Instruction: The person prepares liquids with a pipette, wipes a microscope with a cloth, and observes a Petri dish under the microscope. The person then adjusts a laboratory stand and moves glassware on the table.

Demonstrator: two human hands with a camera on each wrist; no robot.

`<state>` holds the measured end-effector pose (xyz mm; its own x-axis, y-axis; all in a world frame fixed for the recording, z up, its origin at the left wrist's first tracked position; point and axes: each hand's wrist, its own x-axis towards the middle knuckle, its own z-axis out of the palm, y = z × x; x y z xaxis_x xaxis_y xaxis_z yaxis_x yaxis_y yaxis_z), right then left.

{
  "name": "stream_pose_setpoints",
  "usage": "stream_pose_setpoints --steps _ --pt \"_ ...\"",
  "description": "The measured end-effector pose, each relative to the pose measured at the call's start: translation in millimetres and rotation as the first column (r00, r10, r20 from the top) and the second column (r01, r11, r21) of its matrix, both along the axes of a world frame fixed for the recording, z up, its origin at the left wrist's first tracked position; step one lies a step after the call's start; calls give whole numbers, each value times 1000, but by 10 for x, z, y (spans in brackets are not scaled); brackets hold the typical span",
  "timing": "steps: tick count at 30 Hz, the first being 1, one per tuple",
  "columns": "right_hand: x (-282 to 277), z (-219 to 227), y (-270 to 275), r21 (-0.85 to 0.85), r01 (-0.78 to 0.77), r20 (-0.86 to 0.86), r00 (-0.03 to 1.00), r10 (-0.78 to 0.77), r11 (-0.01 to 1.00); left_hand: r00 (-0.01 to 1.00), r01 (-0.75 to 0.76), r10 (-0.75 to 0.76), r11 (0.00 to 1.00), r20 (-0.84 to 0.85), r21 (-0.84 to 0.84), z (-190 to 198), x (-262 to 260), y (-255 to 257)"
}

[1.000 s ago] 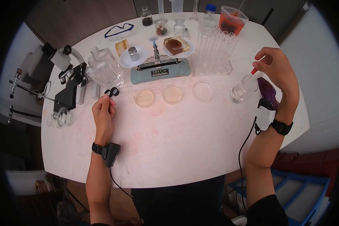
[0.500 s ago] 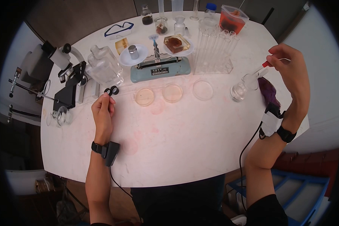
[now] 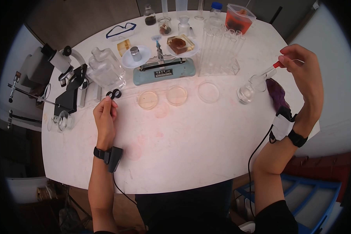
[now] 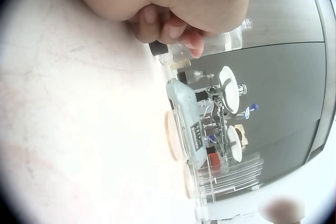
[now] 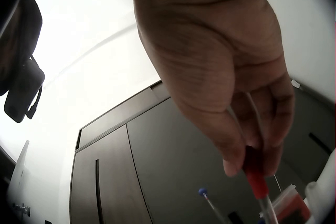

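At the right of the table in the head view, my right hand pinches the red bulb of a dropper between thumb and fingers. Its clear tube slants down-left to a glass vessel with clear liquid; whether the tip is inside, I cannot tell. The red bulb shows between my fingertips in the right wrist view. At the left, my left hand rests with loosely curled fingers, its fingertips just beside two small black rings; contact with them is unclear. Those curled fingers also show in the left wrist view.
Three shallow dishes stand in a row mid-table. Behind them are a blue balance and a test tube rack. A microscope and clear bottles stand left. A purple object lies beside the vessel.
My right hand has moved right and slightly up with the dropper, whose tube now slants more. My left hand has stayed beside the black rings.
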<state>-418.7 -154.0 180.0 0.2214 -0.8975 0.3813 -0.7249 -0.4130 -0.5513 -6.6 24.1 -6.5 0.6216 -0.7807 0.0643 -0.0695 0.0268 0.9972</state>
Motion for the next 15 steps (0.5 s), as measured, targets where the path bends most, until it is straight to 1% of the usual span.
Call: stream_pose_setpoints --steps 3,5,15 --pt "-7 -3 -5 -5 22 2 1000 -22 1000 1000 -14 14 1000 -5 -9 2 -6 -1" --pt "-6 10 12 1 27 32 999 -27 1000 1000 -18 18 1000 -9 -17 2 -18 -8" --pt "-21 -3 -26 1 66 0 998 -66 998 1000 9 -9 1000 0 -17 -22 16 2"
